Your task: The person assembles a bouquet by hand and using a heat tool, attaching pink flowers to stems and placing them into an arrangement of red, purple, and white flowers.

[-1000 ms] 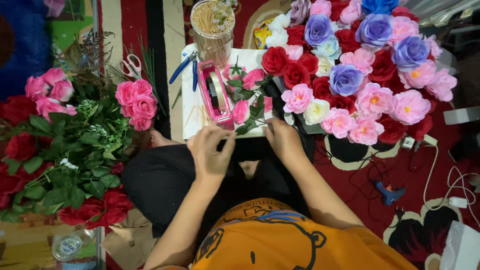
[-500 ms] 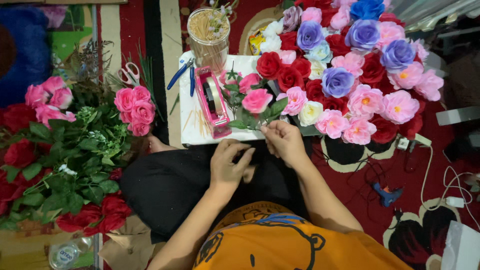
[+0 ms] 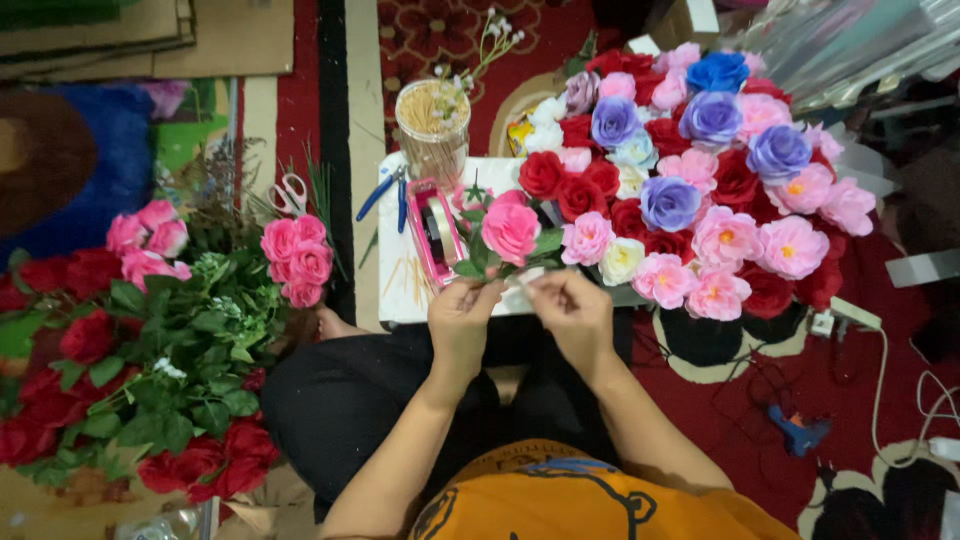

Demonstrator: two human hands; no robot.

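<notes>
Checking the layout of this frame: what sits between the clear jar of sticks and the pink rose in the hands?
In the head view, a pink tape dispenser lies on the white board between the jar of sticks and the pink rose.

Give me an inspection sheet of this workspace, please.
Surface: small white table on red carpet.
Job's things: pink rose with green leaves, held at its stem.
Clutter: pink tape dispenser, jar of sticks, blue pliers, scissors.
Grippers: left hand pinches the stem; right hand beside it, fingers together at the stem.
Cables: white cord, power strip, right.
Surroundings: bouquet right, red and pink flowers left, glue gun.
</notes>
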